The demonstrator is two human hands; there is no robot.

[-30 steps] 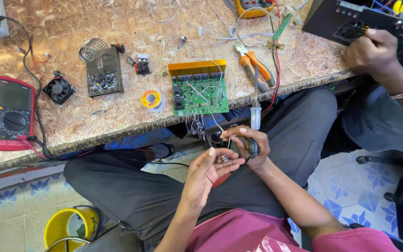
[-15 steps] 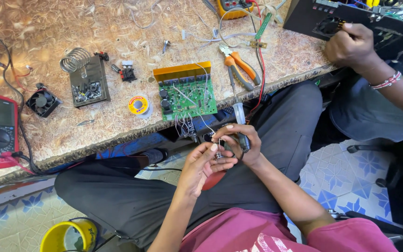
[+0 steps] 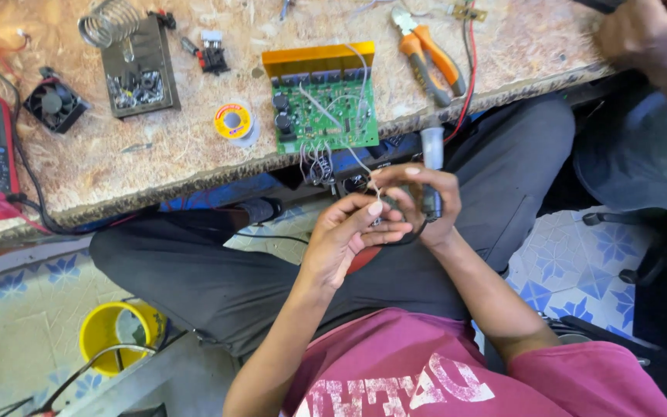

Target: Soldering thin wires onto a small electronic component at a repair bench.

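The thin white wires [image 3: 376, 188] trailing from the green rectangular circuit board [image 3: 324, 104] at twelve o'clock are being worked on, not yet finished. The left hand [image 3: 345, 235] is pinching the wire ends with narrowed fingers; the right hand [image 3: 418, 202] is gripping a grey-handled soldering iron [image 3: 431, 166], fingers curled closed.

Bare forearms, a maroon short-sleeved shirt with cracked white lettering, dark grey trousers.

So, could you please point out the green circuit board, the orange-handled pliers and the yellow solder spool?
green circuit board [image 3: 332, 116], head view, board's middle.
orange-handled pliers [image 3: 435, 63], head view, handles.
yellow solder spool [image 3: 233, 121], head view, top face.
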